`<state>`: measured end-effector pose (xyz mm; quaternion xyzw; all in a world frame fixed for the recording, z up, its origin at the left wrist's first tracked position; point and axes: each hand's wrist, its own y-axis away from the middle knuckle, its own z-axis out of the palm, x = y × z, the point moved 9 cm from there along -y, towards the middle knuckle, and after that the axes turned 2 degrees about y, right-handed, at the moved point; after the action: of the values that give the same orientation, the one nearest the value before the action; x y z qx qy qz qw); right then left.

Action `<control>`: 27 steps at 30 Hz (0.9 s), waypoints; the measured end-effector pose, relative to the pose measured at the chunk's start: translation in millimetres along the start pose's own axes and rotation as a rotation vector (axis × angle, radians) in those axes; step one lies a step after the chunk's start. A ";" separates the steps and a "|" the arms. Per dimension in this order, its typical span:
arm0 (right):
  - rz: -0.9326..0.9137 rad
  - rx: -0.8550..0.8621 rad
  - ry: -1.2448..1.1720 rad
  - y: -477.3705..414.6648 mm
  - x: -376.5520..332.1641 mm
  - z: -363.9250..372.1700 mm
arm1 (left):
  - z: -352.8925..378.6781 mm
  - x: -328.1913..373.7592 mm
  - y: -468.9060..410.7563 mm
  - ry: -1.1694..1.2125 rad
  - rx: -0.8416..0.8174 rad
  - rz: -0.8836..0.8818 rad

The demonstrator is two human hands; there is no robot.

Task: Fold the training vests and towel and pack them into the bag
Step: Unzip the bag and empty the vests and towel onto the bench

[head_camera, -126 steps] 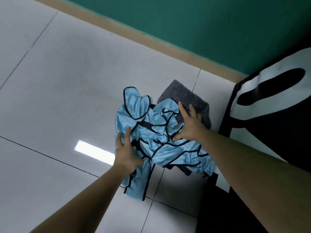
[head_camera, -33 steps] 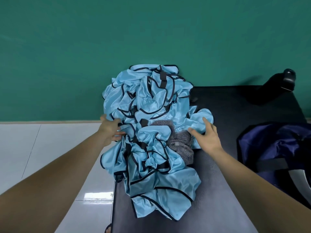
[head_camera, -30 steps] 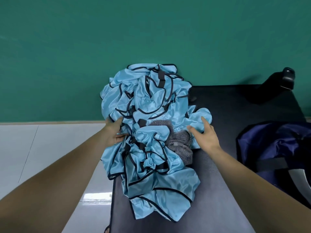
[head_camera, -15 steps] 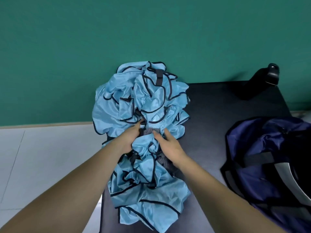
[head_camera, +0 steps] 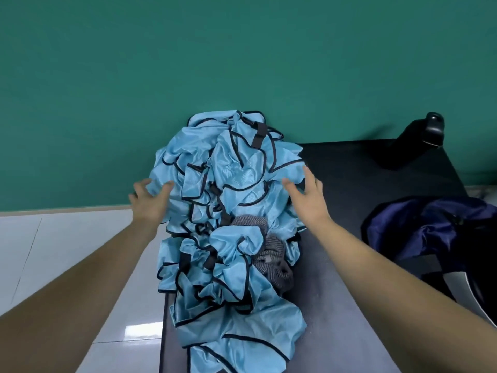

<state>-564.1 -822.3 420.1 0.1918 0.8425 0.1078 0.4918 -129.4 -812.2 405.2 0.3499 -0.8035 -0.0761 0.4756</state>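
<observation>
The training vests are light blue with black trim. They lie in one crumpled, unfolded heap on the left part of a dark table. The heap runs from the far edge, where it rests against the green wall, to the near edge. Its left side overhangs the table's left edge.

The grey towel is bunched inside the heap, right of centre at mid-length. Vest fabric covers part of it.

The bag is navy blue. It sits slumped on the right side of the table, apart from the heap.

Left hand: placed against the far left flank of the heap. The fingers are straight and spread wide, with the thumb lying on the fabric. It grips nothing.

Right hand: placed against the far right flank of the heap. The fingers are extended and spread, with the thumb and fingertips touching the fabric. It grips nothing.

The two hands flank the upper part of the heap.

A black object stands at the far right corner of the table, well apart from the vests. A white tiled floor lies to the left of the table.
</observation>
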 end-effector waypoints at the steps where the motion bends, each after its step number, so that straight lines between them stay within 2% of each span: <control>1: 0.052 -0.036 -0.079 -8.3 -2.3 4.2 | 8.3 -8.7 -7.1 0.107 -0.044 -0.109; 3: 0.106 -0.066 -0.136 -21.2 -6.8 11.1 | 27.6 -13.1 -14.6 0.248 -0.152 -0.205; 6: 0.153 -0.128 -0.189 -36.1 -5.7 36.4 | 49.4 9.9 -17.7 0.294 -0.248 -0.173; 8: 0.171 -0.165 -0.284 -40.8 -8.8 60.1 | 63.9 24.4 -20.6 0.324 -0.336 -0.212; 10: 0.175 -0.227 -0.370 -38.0 -23.3 84.2 | 88.2 44.1 -11.9 0.446 -0.496 -0.256; 12: 0.142 -0.289 -0.424 -35.0 -43.3 105.6 | 108.6 84.3 17.1 0.509 -0.650 -0.140; 13: 0.099 -0.315 -0.416 -34.4 -54.0 113.9 | 114.4 102.4 27.2 0.522 -0.668 -0.064; 15: 0.010 -0.334 -0.355 -34.7 -68.6 122.2 | 122.0 113.4 30.7 0.501 -0.666 -0.017; 17: -0.069 -0.365 -0.117 -35.3 -66.9 123.4 | 125.1 102.2 24.7 0.408 -0.658 -0.058; 18: -0.112 -0.393 0.082 -35.6 -60.4 123.3 | 124.9 87.2 16.1 0.294 -0.610 -0.094; 20: -0.174 -0.407 0.374 -37.7 -49.3 116.6 | 113.0 72.0 6.1 -0.042 -0.454 -0.030; 22: -0.203 -0.342 0.422 -38.0 -47.6 100.3 | 101.0 78.2 10.4 -0.181 -0.336 0.086; 27: -0.219 -0.068 0.272 -17.9 -21.2 21.9 | 43.6 67.5 19.4 -0.091 -0.169 0.278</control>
<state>-539.5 -847.7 419.3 0.0656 0.9130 0.1068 0.3883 -195.1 -849.9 438.6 0.1905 -0.8555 -0.0926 0.4725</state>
